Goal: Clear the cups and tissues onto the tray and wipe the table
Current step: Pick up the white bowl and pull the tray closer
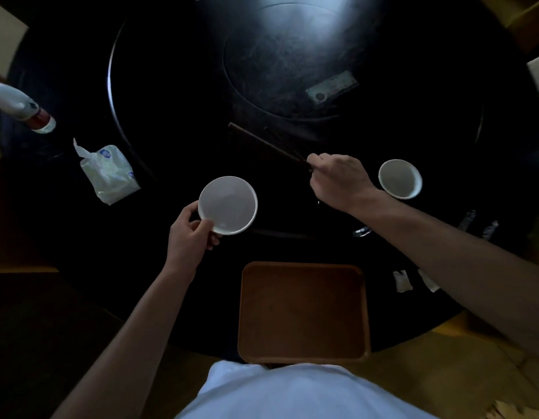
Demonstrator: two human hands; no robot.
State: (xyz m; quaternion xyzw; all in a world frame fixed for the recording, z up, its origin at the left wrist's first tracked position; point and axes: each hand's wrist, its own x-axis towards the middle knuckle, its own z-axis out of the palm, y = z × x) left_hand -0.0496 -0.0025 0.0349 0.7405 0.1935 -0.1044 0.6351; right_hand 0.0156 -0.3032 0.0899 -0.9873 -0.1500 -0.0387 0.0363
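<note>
My left hand [189,237] grips the near rim of a white bowl [228,205] on the round black table [413,122]. My right hand [337,179] is closed on the near end of dark chopsticks [262,143], which point away to the upper left. A white cup [400,178] stands upright just right of that hand. The brown tray [303,311] lies bare at the table's near edge, in front of my body. Two small crumpled tissues [402,281] lie right of the tray, partly under my right forearm.
A pack of tissues [109,172] lies at the left. A white bottle with a red band [23,107] sits at the far left edge. A raised round turntable [292,62] fills the table's middle. Small shiny wrappers [467,220] lie at the right.
</note>
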